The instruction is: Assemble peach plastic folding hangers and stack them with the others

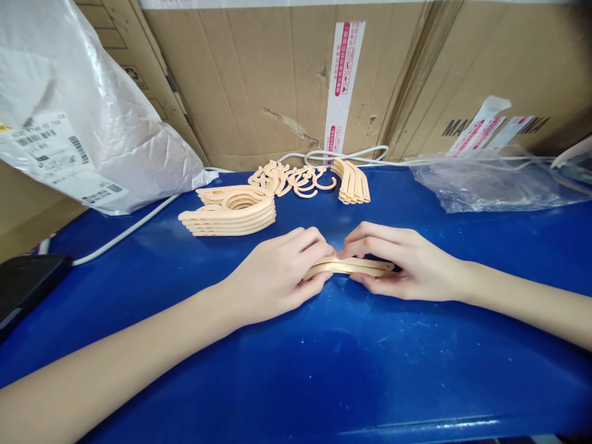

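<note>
1. Backed by cardboard boxes (259, 61) and spread over a blue table (324, 376), probably for a flat, firm surface.
2. Held mid-table, straight ahead: cream strips (363, 266), one seemingly laid along another. Hard to tell whether touching the table or lifted just off.
3. Pinched at the left end by the left hand (277, 271), thumb on the near side, fingers over the far side, presumably for steadiness.
4. Grasped from the opposite side by the right hand (409, 262), fingertips close to the left's near the middle, thumb nearer the body; likely for control from both sides.
5. Stacked just beyond the left hand: curved pieces (231, 225), nested neatly, perhaps to save room.
6. Heaped farther back: hooks (300, 180), loosely tangled; just beside, bars (354, 184), lined up side by side, apparently grouped by kind within easy reach.
7. Set around the edges, seemingly out of the way: phone (28, 287) and cable (124, 234) at left, white bag (115, 123) behind, clear bag (490, 185) at back right.
</note>
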Motion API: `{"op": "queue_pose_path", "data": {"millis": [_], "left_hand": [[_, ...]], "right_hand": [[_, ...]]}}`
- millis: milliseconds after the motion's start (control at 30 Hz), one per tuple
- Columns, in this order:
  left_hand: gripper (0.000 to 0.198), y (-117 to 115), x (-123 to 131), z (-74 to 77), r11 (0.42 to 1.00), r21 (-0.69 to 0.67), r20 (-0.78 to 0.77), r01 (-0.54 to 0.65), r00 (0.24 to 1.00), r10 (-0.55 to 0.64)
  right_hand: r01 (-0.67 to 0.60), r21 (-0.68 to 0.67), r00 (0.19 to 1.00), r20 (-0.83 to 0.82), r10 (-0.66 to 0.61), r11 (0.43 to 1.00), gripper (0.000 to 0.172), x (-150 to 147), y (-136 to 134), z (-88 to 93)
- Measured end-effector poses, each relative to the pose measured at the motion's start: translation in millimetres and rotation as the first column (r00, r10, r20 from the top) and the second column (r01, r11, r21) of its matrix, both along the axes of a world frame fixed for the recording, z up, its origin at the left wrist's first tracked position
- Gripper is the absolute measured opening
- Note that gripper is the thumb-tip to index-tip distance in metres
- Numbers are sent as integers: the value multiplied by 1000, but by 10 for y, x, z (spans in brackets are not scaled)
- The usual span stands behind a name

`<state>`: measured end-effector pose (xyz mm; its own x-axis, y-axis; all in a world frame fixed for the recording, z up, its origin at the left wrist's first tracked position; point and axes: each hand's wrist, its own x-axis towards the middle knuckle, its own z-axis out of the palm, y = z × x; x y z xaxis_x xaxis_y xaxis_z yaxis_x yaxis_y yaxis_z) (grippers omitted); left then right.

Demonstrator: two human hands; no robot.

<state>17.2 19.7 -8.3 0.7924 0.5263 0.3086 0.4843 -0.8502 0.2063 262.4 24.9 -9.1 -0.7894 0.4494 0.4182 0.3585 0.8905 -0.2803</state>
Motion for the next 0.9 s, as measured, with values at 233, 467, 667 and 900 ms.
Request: {"op": "queue_pose_path", "data": {"millis": [233, 467, 667, 900], "left_hand": [[17, 5, 13, 9, 999, -31, 2, -12, 1000, 12], [17, 7, 17, -7, 999, -28, 3, -21, 1000, 21], [17, 7, 19, 0, 999, -23, -17, -30, 999, 30], [15, 14, 25, 0, 998, -7, -42, -59, 997, 58]], "right_hand": [[-15, -17, 999, 42, 15, 1000, 18, 8, 24, -8], [4, -29, 997, 74, -2, 1000, 20, 9, 37, -7], [34, -18, 996, 81, -33, 999, 24, -1, 38, -6], [45, -33, 994, 98, -41, 998, 26, 3, 36, -8]]}}
